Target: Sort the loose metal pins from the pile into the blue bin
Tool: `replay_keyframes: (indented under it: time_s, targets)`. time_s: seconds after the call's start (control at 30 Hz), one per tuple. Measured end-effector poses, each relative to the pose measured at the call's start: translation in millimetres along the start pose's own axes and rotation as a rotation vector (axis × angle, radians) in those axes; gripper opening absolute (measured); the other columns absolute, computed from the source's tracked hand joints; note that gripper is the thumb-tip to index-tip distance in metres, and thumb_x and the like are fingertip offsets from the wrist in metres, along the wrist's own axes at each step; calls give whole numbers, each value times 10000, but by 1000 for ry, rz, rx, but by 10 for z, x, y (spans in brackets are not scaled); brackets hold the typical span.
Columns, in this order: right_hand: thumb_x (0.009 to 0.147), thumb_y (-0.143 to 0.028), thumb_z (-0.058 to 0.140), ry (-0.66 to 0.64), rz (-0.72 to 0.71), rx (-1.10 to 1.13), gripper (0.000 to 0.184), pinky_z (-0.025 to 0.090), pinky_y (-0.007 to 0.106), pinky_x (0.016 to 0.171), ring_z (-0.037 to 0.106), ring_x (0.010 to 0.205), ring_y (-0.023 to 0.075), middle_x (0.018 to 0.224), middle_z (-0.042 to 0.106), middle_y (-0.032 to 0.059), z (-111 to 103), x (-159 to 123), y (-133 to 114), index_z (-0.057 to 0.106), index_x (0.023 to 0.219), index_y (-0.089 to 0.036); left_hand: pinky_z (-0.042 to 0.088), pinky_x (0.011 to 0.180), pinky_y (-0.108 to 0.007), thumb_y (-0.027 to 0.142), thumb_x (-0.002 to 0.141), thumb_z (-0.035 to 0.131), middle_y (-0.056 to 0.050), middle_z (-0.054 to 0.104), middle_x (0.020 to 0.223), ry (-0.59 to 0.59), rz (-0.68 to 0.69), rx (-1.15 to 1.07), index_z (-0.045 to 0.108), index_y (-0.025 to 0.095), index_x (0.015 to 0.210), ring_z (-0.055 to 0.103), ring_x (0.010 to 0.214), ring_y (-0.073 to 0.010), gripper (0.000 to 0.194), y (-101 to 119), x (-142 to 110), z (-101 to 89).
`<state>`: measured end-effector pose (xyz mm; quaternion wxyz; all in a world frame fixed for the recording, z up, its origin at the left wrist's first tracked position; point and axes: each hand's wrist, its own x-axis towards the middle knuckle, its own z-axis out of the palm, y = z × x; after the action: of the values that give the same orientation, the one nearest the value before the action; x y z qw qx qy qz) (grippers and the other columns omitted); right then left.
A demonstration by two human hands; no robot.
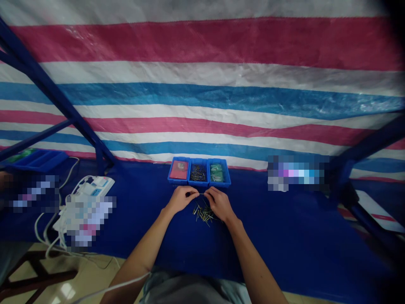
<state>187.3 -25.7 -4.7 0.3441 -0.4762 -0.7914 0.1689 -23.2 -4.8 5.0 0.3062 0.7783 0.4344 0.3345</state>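
Observation:
My left hand and my right hand meet over the blue table, fingertips pinched together on a thin pin-like part held between them. Just below the hands lies a small pile of loose thin metal pins. Behind the hands stand three small blue bins side by side: the left bin holds something red, the middle bin holds dark pins, the right bin holds green parts.
A white device with cables sits at the left of the table. A blue tray lies at the far left. Blue metal frame bars slant up on both sides. A striped tarpaulin hangs behind.

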Motion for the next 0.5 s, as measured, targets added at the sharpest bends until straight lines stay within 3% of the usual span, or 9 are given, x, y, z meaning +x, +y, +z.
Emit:
replay_keyframes:
  time_s: [0.5]
  targets:
    - [1024,-238,453,-12,13,-4,214,421,264,721,623,798,168,886,646,24,-7,4,0,604,873,-220,475,698,-231,329,919,633,-22,762,905,1,0,-8,769,199,907,676,768,-159,188,3,-5,-8]
